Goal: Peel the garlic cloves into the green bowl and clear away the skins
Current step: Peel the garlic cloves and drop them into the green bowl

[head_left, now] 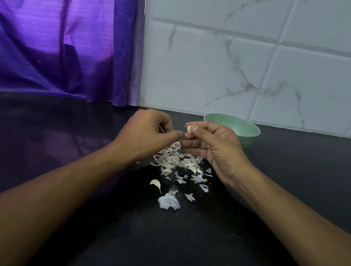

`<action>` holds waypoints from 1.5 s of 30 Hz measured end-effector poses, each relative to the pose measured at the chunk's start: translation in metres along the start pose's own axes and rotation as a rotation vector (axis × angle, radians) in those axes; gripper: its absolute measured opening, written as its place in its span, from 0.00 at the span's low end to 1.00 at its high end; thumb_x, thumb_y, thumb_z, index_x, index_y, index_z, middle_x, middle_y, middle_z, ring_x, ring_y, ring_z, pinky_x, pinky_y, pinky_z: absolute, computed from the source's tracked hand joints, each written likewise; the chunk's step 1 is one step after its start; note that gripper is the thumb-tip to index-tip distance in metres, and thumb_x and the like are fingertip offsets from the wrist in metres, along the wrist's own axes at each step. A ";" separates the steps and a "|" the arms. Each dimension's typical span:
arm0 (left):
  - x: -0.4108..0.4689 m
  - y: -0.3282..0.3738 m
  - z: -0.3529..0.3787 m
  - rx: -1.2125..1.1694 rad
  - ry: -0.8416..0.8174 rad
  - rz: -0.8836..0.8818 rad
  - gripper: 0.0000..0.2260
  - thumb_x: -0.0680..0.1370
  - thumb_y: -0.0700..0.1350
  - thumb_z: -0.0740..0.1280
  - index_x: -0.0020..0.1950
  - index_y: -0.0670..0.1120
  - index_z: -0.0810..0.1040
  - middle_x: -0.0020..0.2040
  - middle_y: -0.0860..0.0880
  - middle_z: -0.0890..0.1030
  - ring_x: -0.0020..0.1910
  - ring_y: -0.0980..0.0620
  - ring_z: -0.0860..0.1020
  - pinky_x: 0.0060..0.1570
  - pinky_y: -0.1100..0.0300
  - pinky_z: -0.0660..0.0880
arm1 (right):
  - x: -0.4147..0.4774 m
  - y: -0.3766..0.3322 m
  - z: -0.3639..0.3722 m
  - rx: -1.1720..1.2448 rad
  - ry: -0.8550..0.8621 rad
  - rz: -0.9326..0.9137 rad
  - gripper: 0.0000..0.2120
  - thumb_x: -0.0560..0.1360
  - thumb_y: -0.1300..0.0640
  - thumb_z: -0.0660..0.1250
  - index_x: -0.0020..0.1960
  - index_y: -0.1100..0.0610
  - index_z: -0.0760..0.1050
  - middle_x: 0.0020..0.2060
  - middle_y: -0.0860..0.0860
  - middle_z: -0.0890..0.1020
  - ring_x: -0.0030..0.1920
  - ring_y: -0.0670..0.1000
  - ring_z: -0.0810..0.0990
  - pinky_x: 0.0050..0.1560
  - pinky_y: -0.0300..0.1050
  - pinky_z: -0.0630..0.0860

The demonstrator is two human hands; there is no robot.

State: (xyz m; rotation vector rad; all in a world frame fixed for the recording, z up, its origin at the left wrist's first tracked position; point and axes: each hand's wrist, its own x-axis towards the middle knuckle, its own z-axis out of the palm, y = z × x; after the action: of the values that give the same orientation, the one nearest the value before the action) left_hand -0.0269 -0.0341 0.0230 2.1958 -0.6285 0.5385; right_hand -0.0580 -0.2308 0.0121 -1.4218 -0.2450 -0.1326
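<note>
— Where is the clove being worked on?

— The right hand has it: the garlic clove is pinched between thumb tip and forefinger tip, raised above the counter, palm turned inward, the other fingers loosely bent beneath.

— And the left hand?

— Knuckles up, fingers curled in, with the thumb reaching toward 3 o'clock until its tip meets the right fingertips just under the clove. Whether it nips a scrap of skin there, I cannot tell.

— The forearms?

— Both come in from the lower corners and converge over the pile of skins, which lies on the counter directly below the hands.

— The green bowl?

— At 1 o'clock from the right hand, partly hidden behind it, near the tiled wall.

— Anything else lying about?

— A loose clove at 7 o'clock from the pile, and a larger papery skin at 6 o'clock. A purple curtain hangs at 10 o'clock.
</note>
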 end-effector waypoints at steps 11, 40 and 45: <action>-0.001 0.007 0.003 -0.308 -0.028 0.060 0.02 0.78 0.43 0.75 0.49 0.48 0.84 0.40 0.51 0.85 0.38 0.46 0.85 0.38 0.43 0.84 | -0.001 0.002 0.000 -0.106 0.010 -0.030 0.07 0.77 0.65 0.73 0.54 0.66 0.82 0.42 0.60 0.87 0.39 0.54 0.86 0.50 0.54 0.86; 0.003 -0.003 0.005 -0.373 -0.093 0.052 0.03 0.79 0.41 0.74 0.49 0.47 0.82 0.42 0.47 0.85 0.40 0.42 0.85 0.38 0.45 0.85 | -0.002 -0.001 -0.001 -0.086 -0.034 -0.032 0.11 0.77 0.67 0.72 0.59 0.66 0.81 0.49 0.62 0.87 0.44 0.56 0.87 0.50 0.52 0.86; 0.003 -0.002 0.004 -0.351 -0.053 0.074 0.04 0.77 0.40 0.76 0.49 0.47 0.83 0.41 0.47 0.85 0.40 0.38 0.84 0.37 0.46 0.84 | -0.003 -0.004 0.000 -0.070 -0.031 -0.014 0.11 0.78 0.65 0.71 0.59 0.67 0.80 0.49 0.62 0.87 0.45 0.56 0.88 0.53 0.55 0.85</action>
State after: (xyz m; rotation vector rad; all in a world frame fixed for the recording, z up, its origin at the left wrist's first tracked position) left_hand -0.0230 -0.0366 0.0214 1.8668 -0.7723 0.3751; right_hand -0.0615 -0.2312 0.0149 -1.4924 -0.2779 -0.1318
